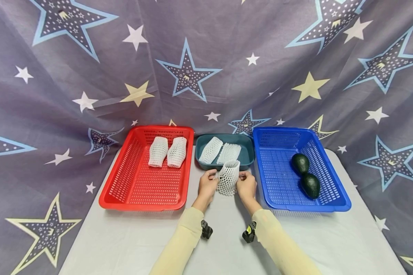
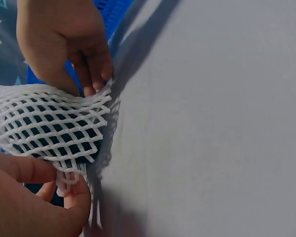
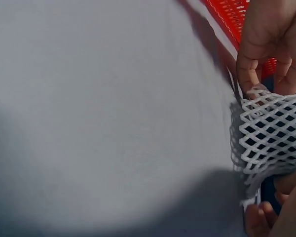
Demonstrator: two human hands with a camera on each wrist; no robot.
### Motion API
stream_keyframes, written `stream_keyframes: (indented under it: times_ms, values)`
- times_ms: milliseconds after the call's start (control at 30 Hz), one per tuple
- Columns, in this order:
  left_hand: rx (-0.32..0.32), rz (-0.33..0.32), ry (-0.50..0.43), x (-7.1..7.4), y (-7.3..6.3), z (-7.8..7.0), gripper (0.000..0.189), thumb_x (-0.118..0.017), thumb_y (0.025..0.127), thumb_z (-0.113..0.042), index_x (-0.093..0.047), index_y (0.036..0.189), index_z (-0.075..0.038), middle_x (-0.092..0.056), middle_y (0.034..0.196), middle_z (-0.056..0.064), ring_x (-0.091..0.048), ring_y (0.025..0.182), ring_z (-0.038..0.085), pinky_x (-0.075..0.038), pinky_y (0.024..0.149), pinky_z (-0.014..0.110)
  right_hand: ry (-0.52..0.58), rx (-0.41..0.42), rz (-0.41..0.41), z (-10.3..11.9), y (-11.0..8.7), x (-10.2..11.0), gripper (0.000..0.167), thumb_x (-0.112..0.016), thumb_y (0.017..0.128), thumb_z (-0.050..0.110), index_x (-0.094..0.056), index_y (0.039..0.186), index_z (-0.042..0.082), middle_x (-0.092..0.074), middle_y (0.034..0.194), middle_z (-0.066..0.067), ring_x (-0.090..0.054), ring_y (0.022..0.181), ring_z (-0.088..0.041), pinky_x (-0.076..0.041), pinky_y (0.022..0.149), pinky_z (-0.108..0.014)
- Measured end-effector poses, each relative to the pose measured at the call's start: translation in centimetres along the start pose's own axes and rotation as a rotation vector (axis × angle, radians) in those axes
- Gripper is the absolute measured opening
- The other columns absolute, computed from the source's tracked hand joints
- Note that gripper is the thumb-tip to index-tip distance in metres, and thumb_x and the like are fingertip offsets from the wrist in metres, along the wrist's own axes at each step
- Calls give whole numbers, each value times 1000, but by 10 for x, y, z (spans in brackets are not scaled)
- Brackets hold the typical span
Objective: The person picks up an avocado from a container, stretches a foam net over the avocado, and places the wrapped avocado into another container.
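A white foam net sleeve [image 1: 228,178] stands between my two hands at the near edge of a dark teal tray [image 1: 250,152]. My left hand [image 1: 207,187] pinches the sleeve's left side; the left wrist view shows thumb and fingers gripping the mesh [image 2: 69,170] at its open end. On the opposite side my right hand [image 1: 246,187] holds the sleeve's edge with bent fingers. Dark teal shows through the mesh in both wrist views. Behind it, two more foam net sleeves, one at left [image 1: 211,150] and one at right [image 1: 229,153], lie in the tray.
Left of the tray, a red plastic basket [image 1: 144,194] holds two white net sleeves [image 1: 167,152] side by side. To the right, a blue basket [image 1: 278,183] contains two dark green avocados [image 1: 300,164]. A white cloth [image 1: 223,244] covers the table; a star-patterned curtain [image 1: 206,34] hangs behind.
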State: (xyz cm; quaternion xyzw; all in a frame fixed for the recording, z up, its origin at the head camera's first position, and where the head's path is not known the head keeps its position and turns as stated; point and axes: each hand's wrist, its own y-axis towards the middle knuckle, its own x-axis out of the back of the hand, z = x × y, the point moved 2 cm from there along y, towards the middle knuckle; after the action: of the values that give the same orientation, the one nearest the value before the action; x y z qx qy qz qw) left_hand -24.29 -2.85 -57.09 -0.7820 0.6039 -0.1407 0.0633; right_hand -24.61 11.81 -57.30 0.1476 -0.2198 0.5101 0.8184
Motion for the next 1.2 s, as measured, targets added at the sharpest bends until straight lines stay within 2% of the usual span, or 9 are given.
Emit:
stream_keyframes:
  times_ms: [167,333,433,600,700,833,933,1033,1200]
  values:
    - [-53,-59,105,1,-1,-2,40,-63,76,10,-76,112,-5,-65,105,18,-55,92,22,-42,74,26,46,44,29,0,0,-2,19,-63,81,-5,-75,95,-1,-69,80,-14,-63,77,-26,-52,71,-35]
    - [-51,-99,124,-1,-1,-2,37,-63,72,11,-78,102,-4,-69,96,18,-57,85,21,-43,71,26,138,-6,131,-4,0,-4,29,-56,80,-13,-74,101,-5,-66,77,-10,-56,69,-12,-51,54,-20]
    - [-61,-121,127,-2,-2,-1,35,-63,71,11,-79,98,-5,-70,96,18,-59,87,23,-44,74,28,142,6,187,-5,-1,-3,34,-55,78,-14,-74,104,-5,-69,82,-12,-55,71,-8,-49,55,-17]
    - [-164,-121,161,-1,-2,-2,37,-64,68,13,-78,98,-4,-65,104,21,-58,95,31,-47,81,34,230,72,325,0,-6,5,51,-56,70,-21,-67,119,-9,-70,96,-23,-58,78,-16,-45,59,-16]
    - [-206,-42,138,0,-2,-3,47,-60,68,16,-76,108,-4,-65,113,21,-61,102,33,-50,87,37,298,67,417,3,-9,10,66,-58,68,-23,-58,132,-9,-67,105,-29,-63,87,-26,-50,62,-19]
    - [-194,183,43,1,0,-4,70,-52,69,20,-64,133,-4,-64,131,19,-62,119,33,-52,100,43,321,59,495,4,-11,14,76,-64,71,-21,-48,144,-7,-64,118,-34,-65,104,-39,-56,70,-23]
    - [-183,316,15,2,1,-3,80,-56,69,22,-52,145,-3,-59,140,22,-58,127,36,-50,105,47,339,56,530,9,-13,19,78,-67,74,-20,-42,147,-8,-61,123,-37,-63,111,-47,-56,73,-24]
    - [-174,359,24,2,1,-3,80,-66,73,20,-49,147,-2,-57,141,24,-57,129,39,-50,106,50,359,51,540,15,-17,24,76,-68,76,-19,-41,147,-9,-60,123,-39,-61,113,-51,-55,75,-23]
    - [-171,371,-18,8,0,-7,77,-74,77,13,-47,148,0,-58,139,26,-60,125,40,-55,100,44,367,73,519,15,-17,27,71,-72,82,-13,-44,146,-6,-61,128,-34,-61,117,-46,-54,81,-22]
